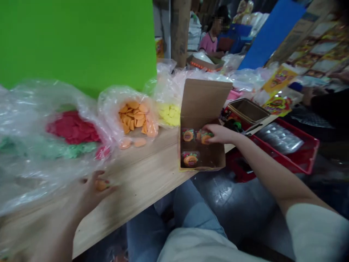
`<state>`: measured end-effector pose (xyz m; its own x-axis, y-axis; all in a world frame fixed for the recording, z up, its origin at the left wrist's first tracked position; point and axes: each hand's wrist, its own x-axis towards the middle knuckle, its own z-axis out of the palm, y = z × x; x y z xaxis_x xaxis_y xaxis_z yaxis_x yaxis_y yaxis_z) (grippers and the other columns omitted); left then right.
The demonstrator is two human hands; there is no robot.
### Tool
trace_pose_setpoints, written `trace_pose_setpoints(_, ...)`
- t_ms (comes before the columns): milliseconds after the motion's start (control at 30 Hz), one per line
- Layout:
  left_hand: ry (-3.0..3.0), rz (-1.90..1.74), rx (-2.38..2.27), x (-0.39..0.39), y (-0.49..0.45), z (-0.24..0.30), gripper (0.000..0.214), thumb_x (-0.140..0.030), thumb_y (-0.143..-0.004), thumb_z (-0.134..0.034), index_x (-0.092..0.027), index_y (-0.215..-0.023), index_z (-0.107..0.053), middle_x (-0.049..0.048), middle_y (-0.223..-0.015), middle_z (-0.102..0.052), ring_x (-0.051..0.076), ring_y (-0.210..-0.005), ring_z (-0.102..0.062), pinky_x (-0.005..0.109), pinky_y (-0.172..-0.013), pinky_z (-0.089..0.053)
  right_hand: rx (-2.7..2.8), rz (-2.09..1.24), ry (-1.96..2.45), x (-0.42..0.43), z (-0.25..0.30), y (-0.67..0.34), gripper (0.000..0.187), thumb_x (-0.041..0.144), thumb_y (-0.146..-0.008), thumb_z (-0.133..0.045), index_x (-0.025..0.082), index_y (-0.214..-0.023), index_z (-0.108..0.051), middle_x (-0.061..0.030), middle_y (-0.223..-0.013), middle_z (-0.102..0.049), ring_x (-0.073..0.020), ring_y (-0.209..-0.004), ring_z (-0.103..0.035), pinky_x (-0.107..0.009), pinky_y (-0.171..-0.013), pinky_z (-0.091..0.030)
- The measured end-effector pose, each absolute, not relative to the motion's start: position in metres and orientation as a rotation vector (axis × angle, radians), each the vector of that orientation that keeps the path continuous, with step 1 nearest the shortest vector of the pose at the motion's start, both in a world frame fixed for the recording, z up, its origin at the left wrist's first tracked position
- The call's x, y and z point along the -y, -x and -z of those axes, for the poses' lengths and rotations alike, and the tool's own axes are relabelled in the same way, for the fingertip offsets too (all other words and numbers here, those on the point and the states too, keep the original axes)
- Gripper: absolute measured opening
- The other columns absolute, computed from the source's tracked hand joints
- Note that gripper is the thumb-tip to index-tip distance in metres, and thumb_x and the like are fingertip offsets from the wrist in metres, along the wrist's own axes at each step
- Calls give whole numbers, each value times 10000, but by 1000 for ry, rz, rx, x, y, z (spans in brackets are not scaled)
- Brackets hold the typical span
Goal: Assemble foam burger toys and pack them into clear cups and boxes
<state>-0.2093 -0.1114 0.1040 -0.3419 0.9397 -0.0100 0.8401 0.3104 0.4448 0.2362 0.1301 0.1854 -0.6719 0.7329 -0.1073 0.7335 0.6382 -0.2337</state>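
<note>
My right hand [221, 134] reaches into an open cardboard box [205, 98], its fingers closed on a small clear pack [206, 137] with an orange round piece in it. Two similar packs, an upper one [188, 135] and a lower one [190, 159], sit along the box's left side. Part of another pack shows beside my fingertips. Low over the table at the left, my left hand [94, 193] curls its thumb and fingers around another small pack [101, 185] with an orange piece. Motion blurs this hand somewhat.
Plastic bags on the wooden table [141, 174] hold red pieces [73, 128], green pieces [79, 150], orange pieces [133, 116] and yellow pieces [169, 115]. A green panel [76, 40] stands behind. At right are a tin [249, 111] and a red crate [313, 156]. A person [209, 43] sits beyond.
</note>
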Motion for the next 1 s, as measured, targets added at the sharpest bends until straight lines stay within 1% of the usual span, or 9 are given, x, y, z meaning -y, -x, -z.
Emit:
trace_pose_setpoints(100,-1496,-878,-2039,65,125,-144,538,-593,-651,-575,-202,-996,-444,55,-934,-573,209,-806,-584,364,-702,-471,-2782,450,-1085,-134,-155,-238,452,232,-661,-655,151,-1101,-583,-108,-1081,-567,-240,-987,-527,-327,-865,-407)
trace_pose_setpoints(200,-1554,-1031,-1849,9,25,-178,558,-615,-637,-584,-191,-966,-428,61,-929,-557,198,-802,-576,341,-695,-465,-2786,325,-1163,-126,-141,-237,538,282,-647,-689,160,-1156,-568,-140,-1155,-503,-282,-1064,-465,-375,-897,-384)
trace_pose_setpoints(267,-1767,-1018,-1925,-24,-29,-183,586,-634,-607,-604,-183,-947,-452,77,-875,-558,232,-823,-559,381,-732,-436,-2790,258,-1192,-123,-141,-242,607,294,-644,-700,131,-1202,-528,-161,-1151,-495,-288,-1050,-464,-381,-888,-385)
trace_pose_setpoints(367,-2060,-974,-2119,-58,-73,-170,457,-571,-717,-539,-153,-900,-513,132,-870,-567,300,-942,-514,493,-888,-309,-2860,168,-1202,-121,-149,-252,575,280,-682,-677,89,-1198,-511,-157,-1070,-531,-263,-992,-487,-364,-872,-387)
trace_pose_setpoints(500,-2241,-800,-2203,-76,-80,-149,345,-396,-864,-362,-120,-839,-568,153,-806,-597,288,-878,-522,489,-886,-271,-2972,115,-1296,-118,-158,-257,410,272,-790,-560,91,-1157,-530,-144,-999,-560,-244,-967,-502,-372,-859,-385)
trace_pose_setpoints(633,-2344,-788,-2138,-80,-72,-145,399,-367,-901,-271,-126,-851,-585,142,-816,-611,259,-853,-528,456,-896,-266,-3124,520,-1160,-115,-156,-235,663,386,-722,-639,103,-1272,-399,-155,-1153,-536,-254,-1039,-501,-368,-887,-382)
trace_pose_setpoints(700,-2344,-795,-2140,-81,-68,-149,393,-359,-906,-266,-135,-855,-586,130,-814,-612,248,-860,-529,442,-903,-266,-3096,824,-1095,-120,-151,-219,710,416,-682,-672,100,-1254,-395,-149,-1152,-548,-237,-993,-538,-338,-846,-412)
trace_pose_setpoints(800,-2325,-866,-2128,-75,-58,-155,338,-362,-898,-314,-152,-933,-577,116,-890,-613,243,-914,-518,433,-917,-270,-3028,1107,-1033,-132,-144,-202,556,390,-688,-674,98,-1124,-491,-104,-1039,-605,-199,-897,-572,-293,-788,-435)
trace_pose_setpoints(1000,-2258,-1166,-1987,-25,-11,-145,257,-315,-879,-393,-176,-1038,-540,99,-1007,-578,243,-1011,-483,396,-899,-354,-3003,1009,-1267,-145,-129,-203,574,368,-681,-685,150,-1168,-474,-77,-1080,-584,-192,-928,-564,-297,-814,-425)
